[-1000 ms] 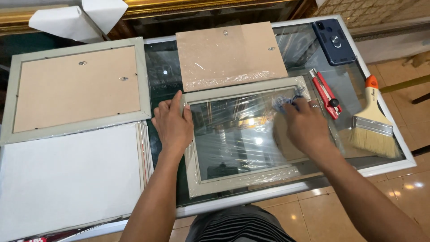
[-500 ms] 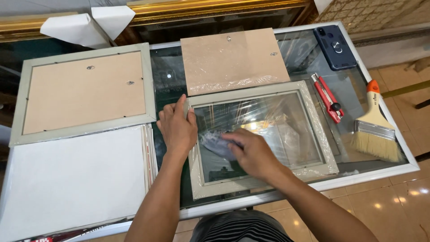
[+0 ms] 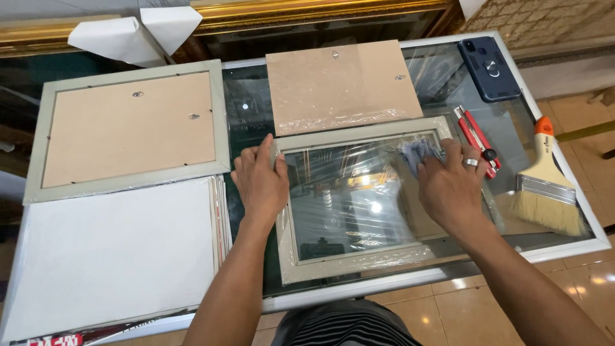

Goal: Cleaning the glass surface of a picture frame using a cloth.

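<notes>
Cloth under right hand now at frame's upper-right corner, earlier lower-left

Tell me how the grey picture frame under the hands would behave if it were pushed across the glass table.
The grey picture frame looks rigid, so it would probably move as one piece. Its loose plastic wrap on the smooth glass table likely makes it slide easily, which may be why the left hand pins its edge. The reflective pane suggests glass, so probably fragile.
</notes>
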